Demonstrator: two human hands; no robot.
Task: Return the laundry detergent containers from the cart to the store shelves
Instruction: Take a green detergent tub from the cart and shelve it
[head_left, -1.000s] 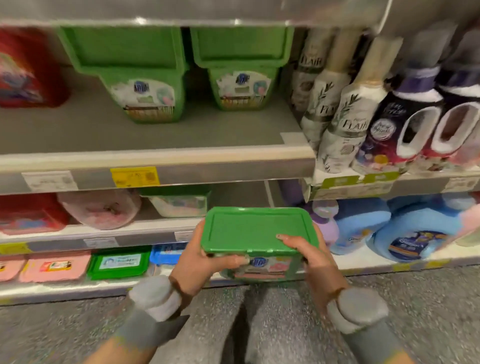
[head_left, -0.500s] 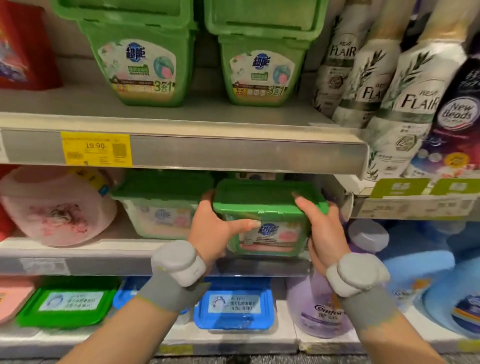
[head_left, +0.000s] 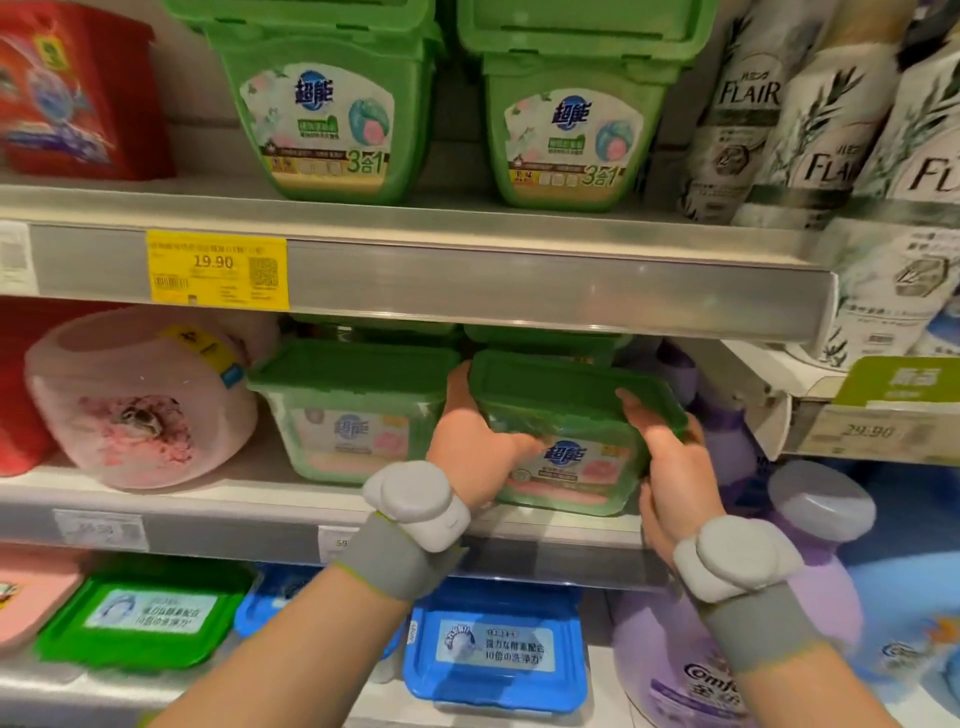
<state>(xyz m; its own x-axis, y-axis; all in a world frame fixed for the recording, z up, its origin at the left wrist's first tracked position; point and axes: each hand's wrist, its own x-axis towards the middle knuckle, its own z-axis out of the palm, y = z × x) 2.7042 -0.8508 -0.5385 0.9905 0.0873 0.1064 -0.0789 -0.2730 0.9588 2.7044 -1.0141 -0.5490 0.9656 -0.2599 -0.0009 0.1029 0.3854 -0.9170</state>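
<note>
Detergent tub (head_left: 566, 441) nearer middle shelf (head_left: 208, 493)

Yellow price tag (head_left: 217, 270) reads 19.90; white bottles (head_left: 748, 119) say FLAIR.

Low shelf lip (head_left: 519, 283) above — neighbouring tub (head_left: 358, 410) left.

Shop aisle, tiered metal shelves (head_left: 467, 283) stocked with rows of detergent tubs (head_left: 327, 130) and softener bottles (head_left: 826, 135), yellow price tag (head_left: 217, 270) on shelf edge
</note>
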